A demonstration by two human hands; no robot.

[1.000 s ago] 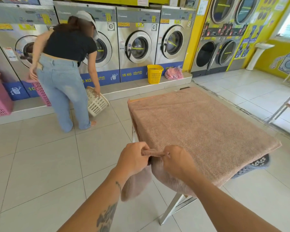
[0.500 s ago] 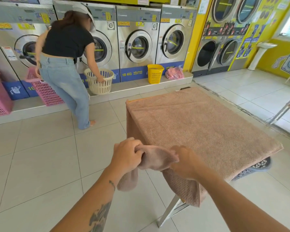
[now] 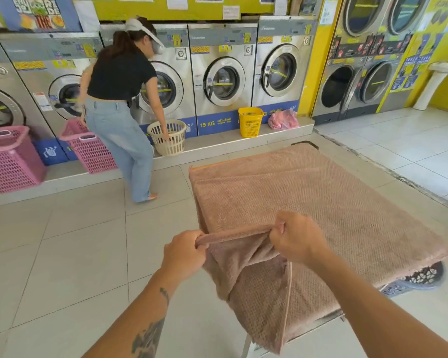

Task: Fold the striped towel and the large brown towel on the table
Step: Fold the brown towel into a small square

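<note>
A laundrette with yellow walls and a pale tiled floor (image 3: 62,254): along the back, from nine to one o'clock, stand five silver front-loading washers (image 3: 223,73) on a raised step, and at two o'clock a stacked bank of dryers (image 3: 360,86) shows four round doors, with one white pedestal sink (image 3: 440,78) beyond it. Five baskets are in sight: two pink baskets (image 3: 11,161) at nine o'clock, one cream basket (image 3: 168,136) at eleven, one yellow basket (image 3: 250,122) at twelve with a pink bundle (image 3: 282,120) just beside it, and one dark basket (image 3: 424,276) peeping from under the desk at four o'clock. One other person (image 3: 119,99) bends at the step with a hand in the cream basket. One large brown towel (image 3: 321,202) lies spread over the desk (image 3: 245,344), covering its top and hanging off the near side. Both hands grip the towel's near edge at six o'clock, fingers curled round it: the left hand (image 3: 184,254) and the right hand (image 3: 295,239) hold a short stretch taut between them, and the corner droops below.
</note>
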